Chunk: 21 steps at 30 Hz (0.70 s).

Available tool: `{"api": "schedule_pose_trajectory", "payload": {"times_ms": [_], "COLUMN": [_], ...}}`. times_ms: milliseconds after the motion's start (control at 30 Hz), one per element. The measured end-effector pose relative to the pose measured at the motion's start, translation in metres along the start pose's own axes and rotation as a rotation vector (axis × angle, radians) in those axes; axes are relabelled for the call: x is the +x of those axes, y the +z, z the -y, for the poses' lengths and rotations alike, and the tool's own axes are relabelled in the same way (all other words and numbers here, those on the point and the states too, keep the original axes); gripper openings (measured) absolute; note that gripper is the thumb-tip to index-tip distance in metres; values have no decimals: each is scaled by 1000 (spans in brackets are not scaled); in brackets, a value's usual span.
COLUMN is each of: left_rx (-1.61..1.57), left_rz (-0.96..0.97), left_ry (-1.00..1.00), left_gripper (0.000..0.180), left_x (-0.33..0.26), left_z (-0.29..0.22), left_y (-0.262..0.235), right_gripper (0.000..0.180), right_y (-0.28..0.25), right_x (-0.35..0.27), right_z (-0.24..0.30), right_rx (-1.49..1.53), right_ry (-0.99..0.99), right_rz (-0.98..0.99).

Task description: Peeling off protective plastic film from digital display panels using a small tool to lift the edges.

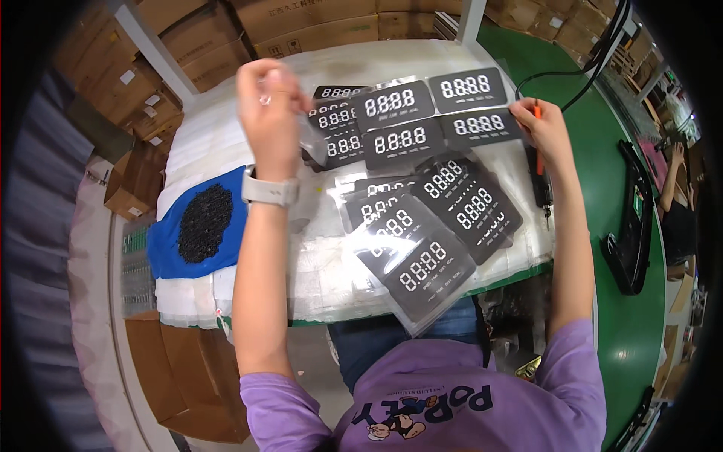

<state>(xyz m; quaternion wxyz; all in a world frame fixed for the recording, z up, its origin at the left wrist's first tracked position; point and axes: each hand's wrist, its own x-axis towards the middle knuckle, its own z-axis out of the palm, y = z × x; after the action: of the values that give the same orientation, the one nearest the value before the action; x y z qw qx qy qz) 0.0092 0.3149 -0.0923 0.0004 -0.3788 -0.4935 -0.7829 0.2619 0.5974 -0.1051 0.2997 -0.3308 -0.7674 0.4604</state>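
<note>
Raised over the far left of the table, my left hand [269, 94] is blurred, its fingers curled closed. A piece of clear plastic film [313, 142] hangs from beside its fingertips, against the sheets. My right hand [544, 126] pinches the right edge of a sheet of dark display panels [463, 87] with white digit shapes, partly tilted off the table. Behind it on the left lie more panel sheets [337, 120]. Nearer me, several dark panel sheets [474, 203] overlap in a loose pile. A glossy clear-edged sheet [425, 275] juts past the table's front edge.
An electric screwdriver [539, 158] with an orange stripe lies below my right hand. On the left, a blue cloth [169, 237] bears a heap of small black parts [205, 224]. Cardboard boxes [305, 22] stand behind the white-covered table [203, 135]. Another person [678, 196] is at far right.
</note>
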Motion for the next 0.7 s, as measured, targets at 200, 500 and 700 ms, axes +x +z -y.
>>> {"api": "schedule_pose_trajectory", "payload": {"times_ms": [200, 500, 700], "left_rx": [154, 615, 673], "left_rz": [-112, 762, 651], "left_ry": [-180, -143, -226], "left_gripper": [22, 15, 17], "left_x": [9, -46, -109], "left_z": [27, -7, 4], "left_y": [-18, 25, 23], "right_gripper": [28, 33, 17], "right_y": [77, 61, 81], "right_x": [58, -43, -80], "right_z": [-32, 24, 23], "right_rx": [-373, -345, -377], "right_ry": [-93, -281, -266], "right_rz": [82, 392, 437]}}
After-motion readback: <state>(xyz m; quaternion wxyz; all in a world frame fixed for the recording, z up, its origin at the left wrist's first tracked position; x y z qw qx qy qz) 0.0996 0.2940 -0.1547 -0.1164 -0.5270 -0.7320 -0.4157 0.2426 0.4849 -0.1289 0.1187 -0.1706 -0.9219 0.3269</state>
